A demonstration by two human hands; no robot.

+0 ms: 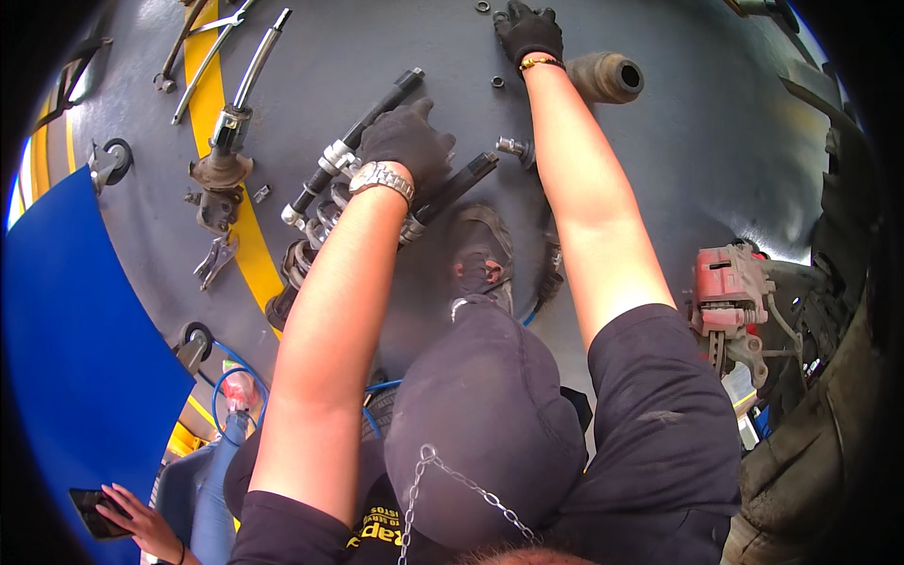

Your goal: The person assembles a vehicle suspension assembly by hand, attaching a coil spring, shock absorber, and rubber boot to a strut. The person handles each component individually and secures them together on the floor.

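My left hand (407, 146), in a black glove, is over a spring compressor (331, 162) with two threaded rods around a coil spring (325, 215). Its fingers curl down out of sight, so whatever they grip is hidden. My right hand (529, 36), also gloved, reaches to the far floor, its bent fingers apart and nothing visible in them. A small metal ring (483, 6) lies just left of its fingertips, and a nut (497, 82) nearer me. Right of the wrist lies a dusty hollow cylinder (607, 77). A socket-like metal piece (511, 146) rests between my arms.
Left of the spring lie a strut (226, 155), locking pliers (217, 261) and long wrenches (202, 71). A blue panel on casters (85, 348) stands left; beside it a person's hand (141, 527) holds a phone. A red brake caliper (730, 282) is right. Blue hose (218, 386) crosses the floor.
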